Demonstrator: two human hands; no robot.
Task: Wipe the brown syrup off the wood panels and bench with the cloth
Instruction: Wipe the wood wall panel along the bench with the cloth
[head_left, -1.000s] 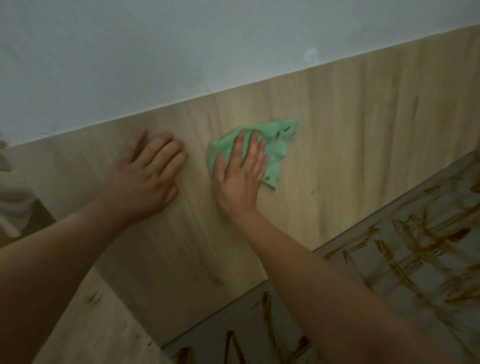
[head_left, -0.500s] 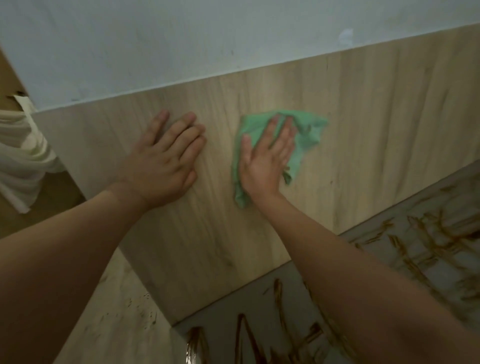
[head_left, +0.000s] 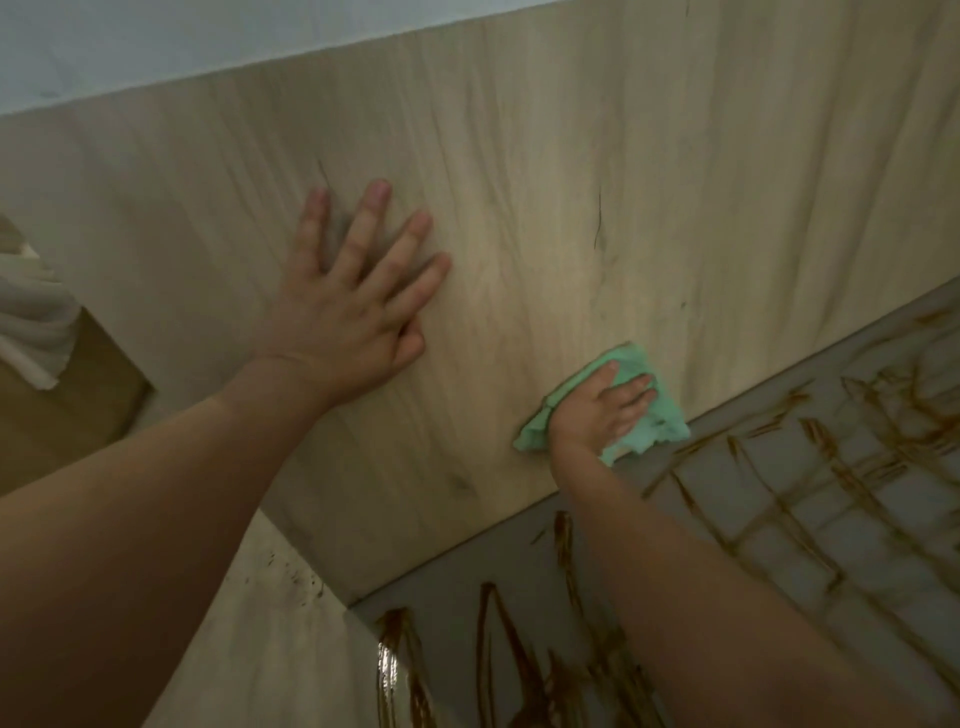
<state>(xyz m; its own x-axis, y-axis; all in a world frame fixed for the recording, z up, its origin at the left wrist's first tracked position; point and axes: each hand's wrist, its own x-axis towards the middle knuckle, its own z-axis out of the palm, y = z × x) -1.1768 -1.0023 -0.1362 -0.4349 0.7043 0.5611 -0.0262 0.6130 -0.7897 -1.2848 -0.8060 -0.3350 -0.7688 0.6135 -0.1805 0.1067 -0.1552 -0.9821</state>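
A light wood panel (head_left: 597, 171) stands upright behind a grey bench (head_left: 779, 561) streaked with brown syrup (head_left: 519, 654). My right hand (head_left: 602, 410) presses a green cloth (head_left: 660, 426) flat against the panel's lower edge, just above the bench, fingers straight. My left hand (head_left: 348, 306) lies flat on the panel with fingers spread, to the left of and higher than the cloth. A few faint dark streaks show on the panel.
A second wood panel (head_left: 270, 649) at lower left carries small brown specks. White cloth (head_left: 31, 322) hangs at the far left above a brown surface. A pale wall (head_left: 156, 47) rises above the panel.
My right hand slid the cloth down and to the right, from the panel's middle to its bottom edge by the bench. My left hand stayed flat on the panel, its fingers now spread.
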